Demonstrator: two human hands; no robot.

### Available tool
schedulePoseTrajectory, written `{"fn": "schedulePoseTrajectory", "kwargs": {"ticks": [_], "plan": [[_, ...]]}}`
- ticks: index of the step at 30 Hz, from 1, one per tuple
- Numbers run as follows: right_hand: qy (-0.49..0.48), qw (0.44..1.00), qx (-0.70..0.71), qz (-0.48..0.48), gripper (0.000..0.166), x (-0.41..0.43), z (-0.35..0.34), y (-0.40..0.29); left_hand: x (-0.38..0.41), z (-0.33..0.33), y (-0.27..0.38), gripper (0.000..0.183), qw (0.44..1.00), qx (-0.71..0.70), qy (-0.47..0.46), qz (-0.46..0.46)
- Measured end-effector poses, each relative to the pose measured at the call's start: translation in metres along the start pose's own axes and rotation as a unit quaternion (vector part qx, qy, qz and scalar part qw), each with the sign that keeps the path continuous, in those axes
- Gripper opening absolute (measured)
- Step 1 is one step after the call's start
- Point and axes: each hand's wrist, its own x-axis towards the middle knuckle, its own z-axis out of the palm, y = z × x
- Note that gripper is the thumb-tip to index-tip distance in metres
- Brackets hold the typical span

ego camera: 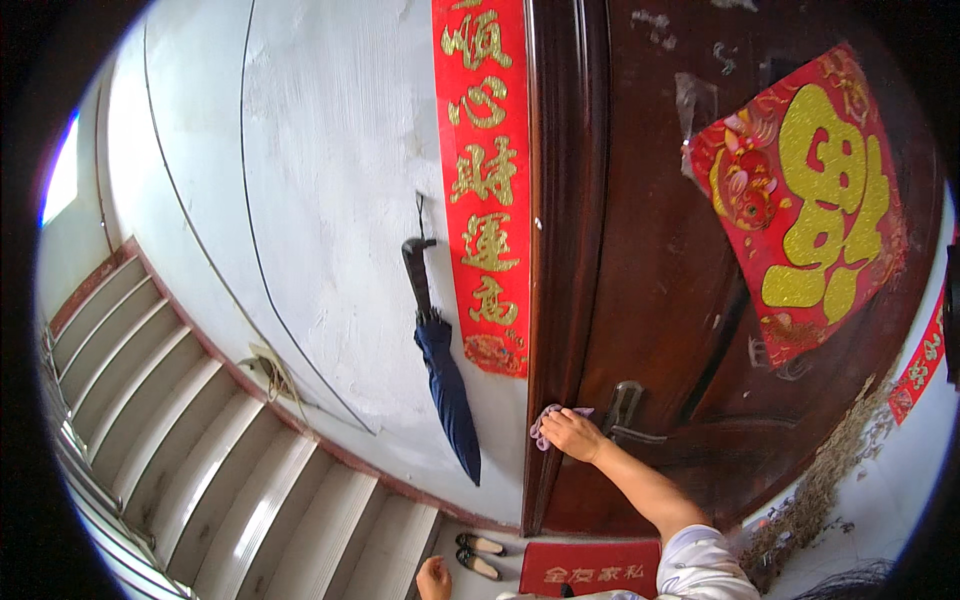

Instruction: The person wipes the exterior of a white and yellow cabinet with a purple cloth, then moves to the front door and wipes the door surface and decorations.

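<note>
My right hand [576, 436] grips a crumpled purple cloth [545, 435] and presses it against the dark wooden door frame [564, 300]. Just to the right of that hand is the door handle [626, 420] with its metal plate, on a dark brown door [660, 315]. Low at the bottom edge of the view, my left hand [434, 579] hangs with its fingers curled and nothing visible in them. It is close to a pair of black flat shoes [480, 556] on the floor tiles.
A folded navy umbrella [448, 390] hangs on the white wall beside a red paper banner [484, 187]. A red paper decoration [810, 210] is stuck on the door. A red doormat [589, 568] lies at its foot. Tiled stairs [247, 480] with a metal railing [105, 517] are at left.
</note>
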Motion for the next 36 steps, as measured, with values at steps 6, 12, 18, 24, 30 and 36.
{"fn": "schedulePoseTrajectory", "kwargs": {"ticks": [6, 12, 18, 24, 30, 36], "plan": [[0.117, 0.988, -0.097, 0.025, 0.014, 0.087, -0.093, 0.107, 0.024, 0.011, 0.029, 0.025, 0.997, -0.015, -0.032, 0.066], [0.265, 0.957, -0.106, 0.059, 0.012, 0.179, -0.181, 0.2, 0.057, 0.088, -0.017, 0.03, 0.897, -0.439, -0.054, -0.026], [0.356, 0.917, -0.165, 0.065, 0.014, 0.256, -0.251, 0.273, 0.122, 0.053, 0.093, 0.032, 0.9, -0.308, -0.307, -0.016], [0.474, 0.853, -0.193, 0.106, 0.017, 0.328, -0.306, 0.349, 0.145, 0.053, 0.188, 0.031, 0.909, -0.16, -0.274, 0.27], [0.396, 0.888, -0.202, 0.12, 0.041, 0.287, -0.278, 0.305, 0.133, 0.026, 0.277, 0.02, 0.907, -0.255, -0.303, 0.145], [0.274, 0.94, -0.152, 0.132, 0.044, 0.225, -0.227, 0.234, 0.163, 0.012, 0.3, 0.027, 0.867, -0.039, -0.078, 0.49]]}}
